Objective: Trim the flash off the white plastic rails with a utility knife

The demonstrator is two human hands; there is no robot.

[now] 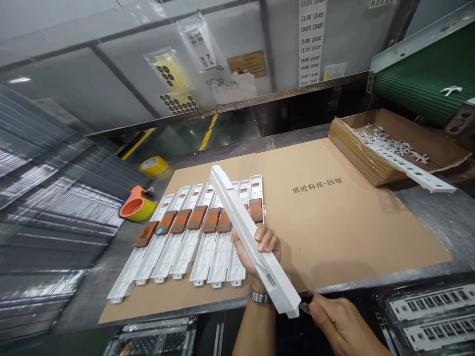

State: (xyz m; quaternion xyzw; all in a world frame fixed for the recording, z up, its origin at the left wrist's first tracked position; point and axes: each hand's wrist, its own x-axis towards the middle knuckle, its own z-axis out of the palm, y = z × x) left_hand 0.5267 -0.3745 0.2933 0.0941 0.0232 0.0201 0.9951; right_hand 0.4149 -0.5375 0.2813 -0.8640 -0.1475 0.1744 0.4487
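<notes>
My left hand [265, 242], with a metal watch on its wrist, is wrapped round a long white plastic housing [241, 217]. The housing slants over the cardboard sheet, its lower end toward me. Close to that end is my right hand [334, 319], fingers pinched. A small dark tip [305, 307] shows between its fingers and the housing; what it belongs to is hidden. Behind my left hand, several similar white plastic pieces [181, 252] lie side by side, open face up. Reddish-brown blocks [198, 217] rest across them, partly hidden by the held housing.
A cardboard sheet [315, 227] covers much of the table. At left stand a tape dispenser [137, 202] and a yellow tape roll [153, 165]. A cardboard box [356, 153] at right holds white scraps, beside a green conveyor [419, 79]. Slotted white panels [438, 301] lie lower right.
</notes>
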